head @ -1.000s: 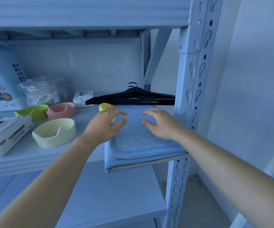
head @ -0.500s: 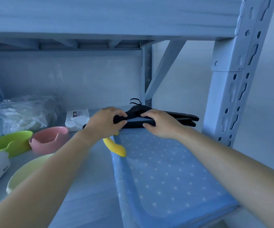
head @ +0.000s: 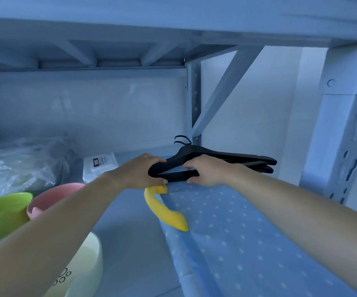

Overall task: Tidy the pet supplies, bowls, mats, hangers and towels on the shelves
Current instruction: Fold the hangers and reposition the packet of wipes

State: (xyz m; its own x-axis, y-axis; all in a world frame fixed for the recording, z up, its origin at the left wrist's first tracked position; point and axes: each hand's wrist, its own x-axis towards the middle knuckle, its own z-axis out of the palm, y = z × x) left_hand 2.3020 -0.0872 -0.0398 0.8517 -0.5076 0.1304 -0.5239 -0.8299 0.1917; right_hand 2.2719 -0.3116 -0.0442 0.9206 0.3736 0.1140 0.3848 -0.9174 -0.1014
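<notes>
A stack of black hangers (head: 237, 158) lies at the back right of the shelf, hooks pointing to the rear. My left hand (head: 138, 172) grips their left end and my right hand (head: 205, 171) grips the lower bar near the middle. Below them lies a blue dotted mat (head: 248, 232), running toward me along the right side. A yellow curved toy (head: 164, 211) rests on the mat's left edge, its upper end under my left hand.
Left of my arm stand a pink bowl (head: 51, 196), a green bowl (head: 4, 211) and a pale yellow bowl (head: 83, 266). Behind them are a clear plastic bag (head: 19, 166) and a white wipes pack (head: 99, 166). The rack's upright post (head: 342, 146) stands at the right.
Both hands left the mat, reached back and closed on the black hangers. The view moved closer into the shelf.
</notes>
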